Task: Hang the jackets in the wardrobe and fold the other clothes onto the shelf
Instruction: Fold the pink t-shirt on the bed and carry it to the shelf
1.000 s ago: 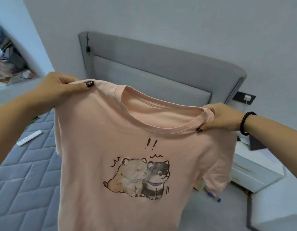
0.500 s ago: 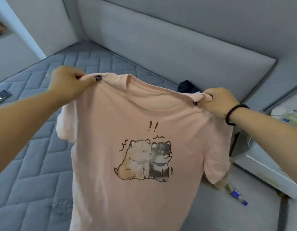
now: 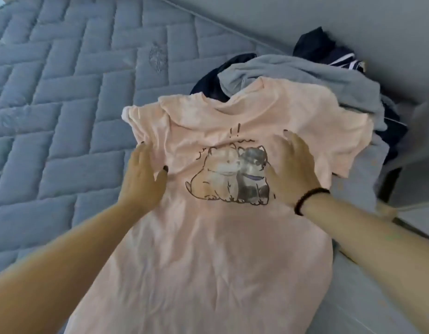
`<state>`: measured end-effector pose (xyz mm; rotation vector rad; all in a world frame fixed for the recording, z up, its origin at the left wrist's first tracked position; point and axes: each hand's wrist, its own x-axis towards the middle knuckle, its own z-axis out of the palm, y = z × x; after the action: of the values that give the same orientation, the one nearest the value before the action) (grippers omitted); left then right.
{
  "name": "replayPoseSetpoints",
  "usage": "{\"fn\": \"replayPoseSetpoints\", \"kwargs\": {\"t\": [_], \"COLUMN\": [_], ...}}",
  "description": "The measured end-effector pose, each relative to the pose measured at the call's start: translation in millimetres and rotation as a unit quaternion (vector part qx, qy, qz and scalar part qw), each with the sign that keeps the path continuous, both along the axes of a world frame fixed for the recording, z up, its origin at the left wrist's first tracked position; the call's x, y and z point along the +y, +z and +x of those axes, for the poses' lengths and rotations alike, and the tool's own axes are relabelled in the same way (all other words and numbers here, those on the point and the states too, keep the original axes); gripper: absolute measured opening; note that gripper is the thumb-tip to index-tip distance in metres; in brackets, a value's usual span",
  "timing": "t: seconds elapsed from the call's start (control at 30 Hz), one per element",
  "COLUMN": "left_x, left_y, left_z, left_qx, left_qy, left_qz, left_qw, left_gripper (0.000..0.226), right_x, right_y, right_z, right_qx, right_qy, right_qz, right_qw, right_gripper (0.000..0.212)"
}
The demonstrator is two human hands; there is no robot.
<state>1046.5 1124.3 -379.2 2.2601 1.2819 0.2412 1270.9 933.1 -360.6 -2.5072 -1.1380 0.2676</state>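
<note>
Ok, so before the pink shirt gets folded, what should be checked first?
1. Shirt lies face up on the mattress: ok.
2. Left hand and right hand rest flat on it: ok.
3. Cloth smooth: not ok, wrinkles show near the left sleeve.
4. Top of the shirt clear of the grey garment: not ok, it overlaps the pile.
5. Bottom hem straight: cannot tell, out of view.
</note>
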Motion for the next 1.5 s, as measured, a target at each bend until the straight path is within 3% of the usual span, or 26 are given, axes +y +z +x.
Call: {"fn": "replayPoseSetpoints", "kwargs": {"t": [0.17,0.3,0.43,0.57,0.67,0.77,0.97,1.07,1.13,1.23,1.37,1.43,1.5], "left_x": [-88,-129,-156,-160,-159,-160,-161,-163,-166,-167,-169,-167,-163], "left_y": [-61,-65,-64,-70,-78,-84,-89,-89,-89,-92,-88,-85,-80], "left_z": [-105,-173,-219,-236,-244,-248,-251,-252,-255,-256,-252,-260,-269], "left_qx": [0.147,0.189,0.184,0.171,0.157,0.133,0.091,0.081,0.079,0.064,0.005,-0.025,-0.043], "left_qy": [-0.076,-0.078,-0.078,-0.078,-0.086,-0.074,-0.058,-0.046,-0.042,-0.022,-0.024,-0.040,-0.009], "left_qz": [0.040,0.080,0.106,0.110,0.119,0.117,0.121,0.121,0.120,0.122,0.098,0.076,0.035], "left_qw": [0.985,0.976,0.974,0.976,0.977,0.981,0.987,0.988,0.989,0.990,0.995,0.996,0.998], "left_gripper": [0.063,0.064,0.061,0.063,0.063,0.064,0.064,0.065,0.064,0.067,0.066,0.060,0.070], "right_x": [-73,-110,-144,-185,-209,-225,-237,-245,-254,-262,-265,-259,-248], "right_y": [-85,-105,-113,-125,-133,-145,-166,-169,-162,-141,-88,-66,-56], "right_z": [-123,-162,-144,-146,-179,-212,-237,-241,-250,-259,-261,-277,-298], "right_qx": [0.019,-0.021,0.001,0.126,0.267,0.383,0.478,0.483,0.433,0.314,0.207,0.188,0.191], "right_qy": [0.111,0.107,-0.095,-0.232,-0.267,-0.338,-0.445,-0.478,-0.500,-0.526,-0.533,-0.533,-0.539], "right_qz": [-0.131,-0.064,0.046,0.094,0.194,0.270,0.336,0.354,0.332,0.296,0.256,0.235,0.239], "right_qw": [0.985,0.992,0.994,0.960,0.906,0.816,0.678,0.643,0.672,0.733,0.779,0.791,0.785], "right_gripper": [0.065,0.067,0.077,0.086,0.078,0.063,0.063,0.040,0.022,0.037,0.030,0.027,0.029]}}
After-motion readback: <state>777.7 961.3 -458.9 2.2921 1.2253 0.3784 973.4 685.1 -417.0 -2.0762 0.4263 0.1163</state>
